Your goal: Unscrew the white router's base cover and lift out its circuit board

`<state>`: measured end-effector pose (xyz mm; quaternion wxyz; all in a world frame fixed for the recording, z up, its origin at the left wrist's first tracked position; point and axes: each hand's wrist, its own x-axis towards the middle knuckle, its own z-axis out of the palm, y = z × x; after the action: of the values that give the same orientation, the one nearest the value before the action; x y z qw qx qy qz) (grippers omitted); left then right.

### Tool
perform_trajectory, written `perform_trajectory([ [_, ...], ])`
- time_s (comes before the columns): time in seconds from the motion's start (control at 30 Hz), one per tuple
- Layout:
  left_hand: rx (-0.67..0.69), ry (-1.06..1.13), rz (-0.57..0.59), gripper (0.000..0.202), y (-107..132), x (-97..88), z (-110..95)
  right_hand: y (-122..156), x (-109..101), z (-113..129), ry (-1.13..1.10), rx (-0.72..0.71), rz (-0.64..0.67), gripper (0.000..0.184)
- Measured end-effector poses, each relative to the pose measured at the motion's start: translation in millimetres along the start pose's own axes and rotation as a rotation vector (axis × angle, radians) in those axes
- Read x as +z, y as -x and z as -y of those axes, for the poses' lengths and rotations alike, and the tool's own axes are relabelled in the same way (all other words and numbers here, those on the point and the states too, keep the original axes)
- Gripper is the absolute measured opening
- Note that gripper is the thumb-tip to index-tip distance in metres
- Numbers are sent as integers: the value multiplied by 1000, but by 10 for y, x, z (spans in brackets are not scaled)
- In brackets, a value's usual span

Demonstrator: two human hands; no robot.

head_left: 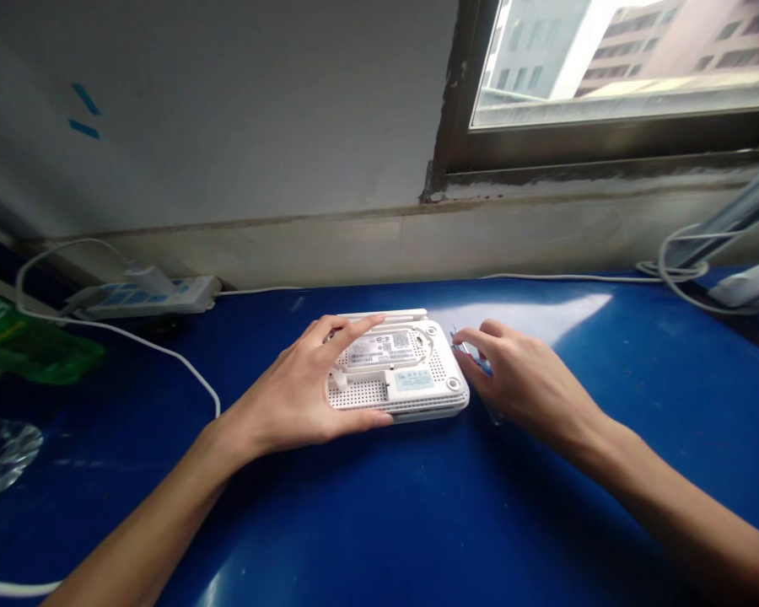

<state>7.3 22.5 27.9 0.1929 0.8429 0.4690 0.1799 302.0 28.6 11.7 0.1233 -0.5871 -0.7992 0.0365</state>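
Observation:
A white router [411, 375] lies upside down on the blue table [417, 506], its vented underside and labels facing up. My left hand [304, 388] grips its left end, thumb along the near edge and fingers over the top. My right hand [519, 375] rests on the table just right of the router, fingers curled round a thin tool with a blue handle [481, 364] whose tip points toward the router's far right corner.
A white power strip [145, 295] with a plug and a white cable [132, 337] sits at the back left. A green packet [25, 341] and clear plastic [0, 451] lie at the left edge. White cables [676, 270] and a white device [750, 287] are at the back right. A wall and a window stand behind.

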Motion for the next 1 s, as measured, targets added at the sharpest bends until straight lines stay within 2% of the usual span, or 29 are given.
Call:
perform_trajectory([
  [0.07, 16, -1, -10, 103, 2, -27, -12, 1, -49, -16, -150, -11, -115, 29],
  [0.13, 33, -13, -29, 103, 7, -64, -25, 6, -118, -26, -331, -84, -193, 32],
  [0.2, 47, -17, -50, 105, 12, -111, -30, 22, -175, -37, -471, -240, -151, 43],
  [0.23, 51, -13, -60, 105, 14, -137, -30, 34, -187, -45, -504, -323, -97, 55],
  [0.3, 47, 12, -67, 105, 15, -188, -25, 54, -170, -62, -482, -444, -24, 80],
  [0.33, 40, 31, -62, 105, 15, -210, -22, 59, -143, -69, -439, -473, -17, 86],
  [0.37, 32, 50, -52, 104, 14, -229, -22, 59, -109, -73, -390, -490, -32, 84],
  [0.47, 15, 80, -19, 103, 11, -269, -24, 27, -8, -61, -253, -534, -141, 61],
  [0.57, 40, 66, -28, 93, 11, -308, 3, -38, 38, -18, -167, -533, -265, 52],
  [0.7, 139, 129, -63, 80, 13, -398, 120, -147, 56, 35, -272, -448, -364, 43],
  [0.77, 173, 199, -140, 75, 11, -427, 181, -197, 66, 55, -394, -363, -357, 35],
  [0.9, 106, 249, -400, 21, 8, -381, 242, -269, 77, 110, -647, -285, -241, 26],
  [1.0, 115, 199, -599, 11, 14, -328, 243, -313, 66, 154, -763, -241, -217, 25],
])
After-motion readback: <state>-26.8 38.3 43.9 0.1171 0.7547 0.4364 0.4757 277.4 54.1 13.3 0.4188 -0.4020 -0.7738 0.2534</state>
